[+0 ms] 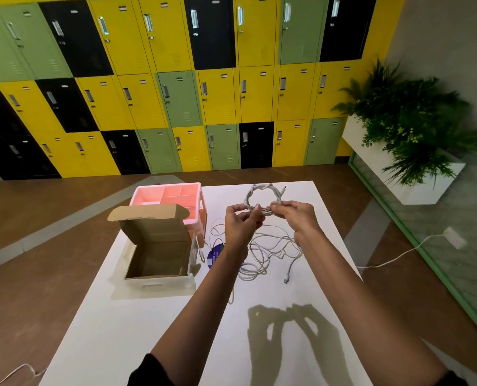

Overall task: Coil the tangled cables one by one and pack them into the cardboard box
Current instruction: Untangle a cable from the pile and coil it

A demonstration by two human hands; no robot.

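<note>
Head view: left hand and right hand are raised over the far middle of the white tabletop. Fingers of both are curled, pinching the near edge of a white cable wound into a small ring. The ring is in the air, not yet packed. The open brown cardboard box sits to the left, and what shows of its inside looks empty. Risks: the ring could spring apart if either pinch slackens before the end is secured. If a tail runs down into the loose tangle of white cables below, carrying the ring left could drag that pile. The box's raised lid could catch the ring on entry. Hard to tell: fingers hide the cable end, so tucked or not is unclear. The left forearm covers part of the tangle and the blue round label. Cable count is unreadable. The lid hides part of the pink plastic compartment tray.
</note>
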